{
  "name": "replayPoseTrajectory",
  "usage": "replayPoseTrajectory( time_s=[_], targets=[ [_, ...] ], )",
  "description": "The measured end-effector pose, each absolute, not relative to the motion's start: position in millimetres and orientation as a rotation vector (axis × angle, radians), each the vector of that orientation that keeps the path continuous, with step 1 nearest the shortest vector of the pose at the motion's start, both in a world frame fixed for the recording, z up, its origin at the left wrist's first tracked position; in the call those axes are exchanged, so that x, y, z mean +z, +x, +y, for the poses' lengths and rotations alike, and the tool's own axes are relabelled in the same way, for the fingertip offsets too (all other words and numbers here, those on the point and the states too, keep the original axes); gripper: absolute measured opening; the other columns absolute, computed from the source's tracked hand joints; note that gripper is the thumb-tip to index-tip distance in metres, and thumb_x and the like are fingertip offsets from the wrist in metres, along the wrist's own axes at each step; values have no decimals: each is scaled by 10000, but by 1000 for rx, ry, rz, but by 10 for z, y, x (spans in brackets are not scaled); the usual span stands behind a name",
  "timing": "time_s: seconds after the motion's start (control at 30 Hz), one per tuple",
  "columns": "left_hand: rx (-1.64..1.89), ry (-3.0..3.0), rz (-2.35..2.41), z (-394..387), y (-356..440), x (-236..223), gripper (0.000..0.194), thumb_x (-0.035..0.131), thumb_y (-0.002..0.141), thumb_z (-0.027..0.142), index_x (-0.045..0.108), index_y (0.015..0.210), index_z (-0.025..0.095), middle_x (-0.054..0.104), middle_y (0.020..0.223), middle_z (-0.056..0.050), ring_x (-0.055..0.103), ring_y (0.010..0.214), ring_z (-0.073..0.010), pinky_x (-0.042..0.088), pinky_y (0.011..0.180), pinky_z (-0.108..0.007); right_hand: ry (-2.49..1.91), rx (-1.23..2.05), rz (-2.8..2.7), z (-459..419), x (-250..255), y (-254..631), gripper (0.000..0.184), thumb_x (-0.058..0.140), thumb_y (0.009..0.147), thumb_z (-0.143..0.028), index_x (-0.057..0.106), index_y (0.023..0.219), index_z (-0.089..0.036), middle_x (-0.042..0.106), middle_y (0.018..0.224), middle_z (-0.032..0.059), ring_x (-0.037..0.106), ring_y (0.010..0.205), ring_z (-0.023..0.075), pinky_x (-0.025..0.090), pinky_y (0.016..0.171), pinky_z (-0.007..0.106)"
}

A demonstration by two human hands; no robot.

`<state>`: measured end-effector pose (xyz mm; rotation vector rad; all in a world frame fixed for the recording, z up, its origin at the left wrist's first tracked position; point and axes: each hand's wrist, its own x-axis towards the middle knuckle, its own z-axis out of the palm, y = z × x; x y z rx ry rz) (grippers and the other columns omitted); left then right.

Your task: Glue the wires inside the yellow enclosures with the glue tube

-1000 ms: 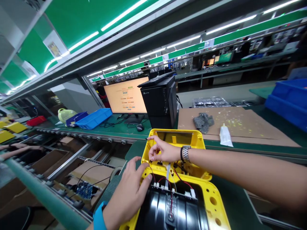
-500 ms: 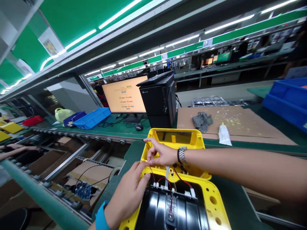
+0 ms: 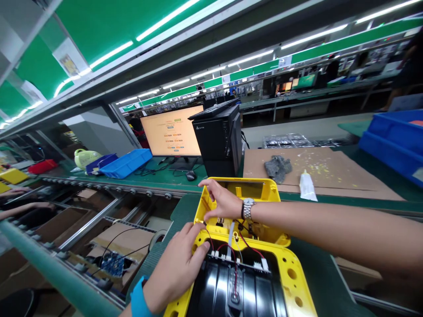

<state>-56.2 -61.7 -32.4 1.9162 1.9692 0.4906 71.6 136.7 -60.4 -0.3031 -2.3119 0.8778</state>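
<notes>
The left hand (image 3: 175,268) lies on the yellow plastic case (image 3: 291,273), I cannot tell its grip; the right hand (image 3: 224,201) stays open above the case, fingers apart.

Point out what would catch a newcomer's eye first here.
The bright yellow case lies open in the foreground, the left hand at its near half and the right hand over its far half. Red wires run across its hinge area. Behind it stand a glowing orange monitor and a black computer tower.

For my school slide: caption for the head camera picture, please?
A left hand and a right hand work at an open yellow case with red wires.
</notes>
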Motion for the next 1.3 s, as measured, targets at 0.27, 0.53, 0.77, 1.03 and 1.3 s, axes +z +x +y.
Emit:
replayPoseTrajectory(
  time_s=[0.27, 0.53, 0.77, 1.03, 1.3],
  targets=[
    [126, 2170, 2095, -450, -592, -82, 499, 345, 1007, 572, 742, 1133, 297, 557, 1014, -111, 528, 1020, -363, 447, 899, -574, -517, 1204, -2128, 1252, -245, 1249, 639, 664, 839, -172, 333, 1375, -281, 477, 992, -10, 539, 687, 101, 451, 602, 272],
    [309, 2558, 1501, 29, -311, 123, 195, 633, 929, 390, 761, 1062, 328, 495, 1320, -79, 392, 1310, -349, 328, 1101, -554, -795, 1584, -1764, 735, -136, 2042, 451, 634, 905, -352, 446, 1297, -234, 520, 889, -18, 469, 620, 96, 379, 562, 278],
    [31, 2547, 1206, 348, -258, 221, 149, 785, 801, 383, 771, 849, 243, 602, 1076, -43, 526, 1097, -279, 359, 983, -460, -866, 1621, -1709, 440, -154, 2440, 524, 644, 933, -483, 436, 1340, -227, 512, 868, -34, 465, 667, 90, 376, 603, 259],
    [248, 2711, 1122, 399, -209, 98, 72, 649, 899, 162, 710, 916, 198, 655, 954, -31, 559, 1030, -234, 340, 881, -374, -874, 1914, -1502, 316, -192, 2367, 390, 614, 975, -369, 505, 1304, -192, 489, 707, -63, 392, 529, 43, 250, 483, 181],
    [302, 2555, 1093, 591, -275, 5, 77, 666, 915, 152, 703, 957, 205, 707, 1006, -23, 595, 1048, -221, 334, 951, -372, -857, 2331, -1221, 317, -148, 2097, 242, 392, 1030, -133, 512, 1240, -136, 498, 588, -72, 246, 398, 20, 108, 407, 174]
  ],
)
